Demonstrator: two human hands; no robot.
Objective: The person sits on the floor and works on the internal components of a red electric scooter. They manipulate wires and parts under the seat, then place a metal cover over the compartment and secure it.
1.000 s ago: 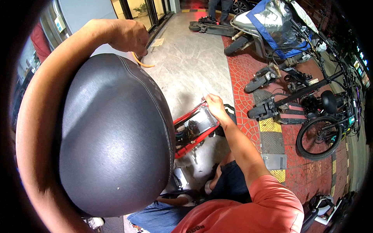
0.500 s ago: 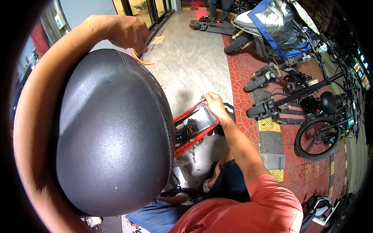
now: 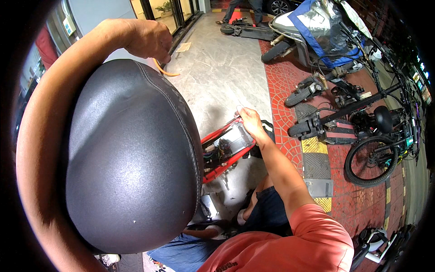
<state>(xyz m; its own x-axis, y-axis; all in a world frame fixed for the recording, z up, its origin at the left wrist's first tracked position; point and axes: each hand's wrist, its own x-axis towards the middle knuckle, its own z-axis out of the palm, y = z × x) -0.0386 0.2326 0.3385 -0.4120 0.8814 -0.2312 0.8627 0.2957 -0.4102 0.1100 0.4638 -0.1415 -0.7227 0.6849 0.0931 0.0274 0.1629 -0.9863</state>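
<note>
A large black padded seat (image 3: 131, 158) with a stitched seam fills the left half of the view, close up. My left arm wraps around its outer side. Past the seat's far end, my left hand (image 3: 152, 41) is closed with its fingers curled down; what lies inside them is hidden. An orange curved strip (image 3: 168, 73) shows just beneath that hand. On the right, my right hand (image 3: 250, 121) grips the far end of a red frame (image 3: 226, 167). Inside this open frame lie a silver box (image 3: 238, 139) and bundled wires (image 3: 222, 147). The seat covers the frame's left part.
To the right stand a covered motorbike (image 3: 312, 31), parked scooters (image 3: 308, 129) and a bicycle wheel (image 3: 370, 162) on red paving (image 3: 281, 90). A folded scooter (image 3: 249, 32) lies ahead near a person's legs (image 3: 256, 11). A glass door (image 3: 181, 13) is at the far left.
The black seat has shifted very slightly. My hands keep almost the same places. Far ahead, the other person's legs have moved wider apart.
</note>
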